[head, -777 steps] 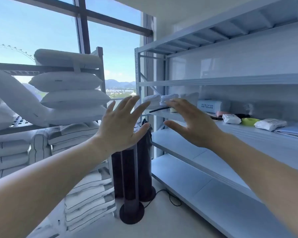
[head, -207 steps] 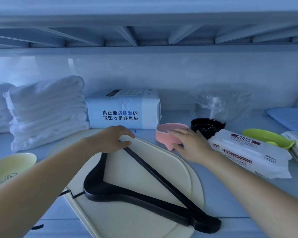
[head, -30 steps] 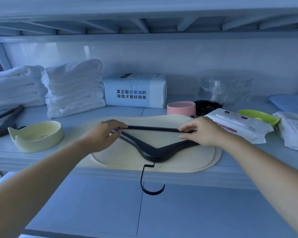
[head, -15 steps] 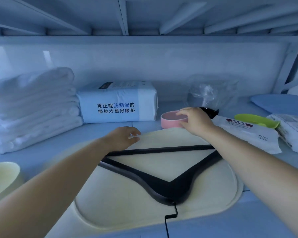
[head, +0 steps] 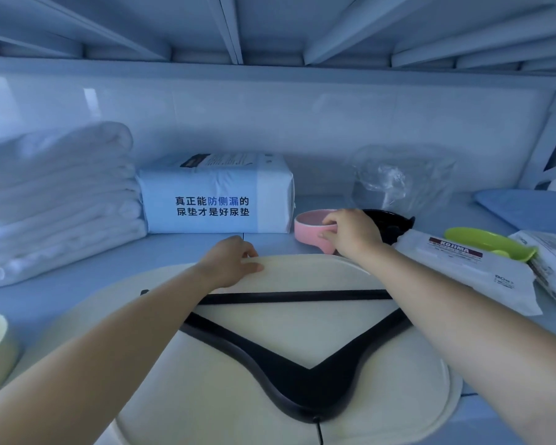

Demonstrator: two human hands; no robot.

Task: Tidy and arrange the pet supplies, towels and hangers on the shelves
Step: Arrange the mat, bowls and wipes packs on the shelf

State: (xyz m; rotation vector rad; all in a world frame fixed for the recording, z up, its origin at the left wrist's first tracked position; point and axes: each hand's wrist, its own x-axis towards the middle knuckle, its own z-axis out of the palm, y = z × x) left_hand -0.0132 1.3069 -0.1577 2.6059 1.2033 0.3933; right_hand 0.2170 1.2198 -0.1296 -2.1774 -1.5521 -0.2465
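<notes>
Pink bowl [head: 308,227] sits clamped in right hand [head: 350,234], left hand [head: 228,266] pinches cream mat [head: 302,329] beneath black hanger [head: 296,380].

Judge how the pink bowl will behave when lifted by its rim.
Probably rigid: the pink bowl has a thick rim that holds its shape in the pinch of the right hand. Thick walls suggest ceramic, so it is likely heavy for its size and could chip against the black bowl close beside it. It is wide and low, so tipping seems unlikely, though a one-sided hold may tilt it.
</notes>
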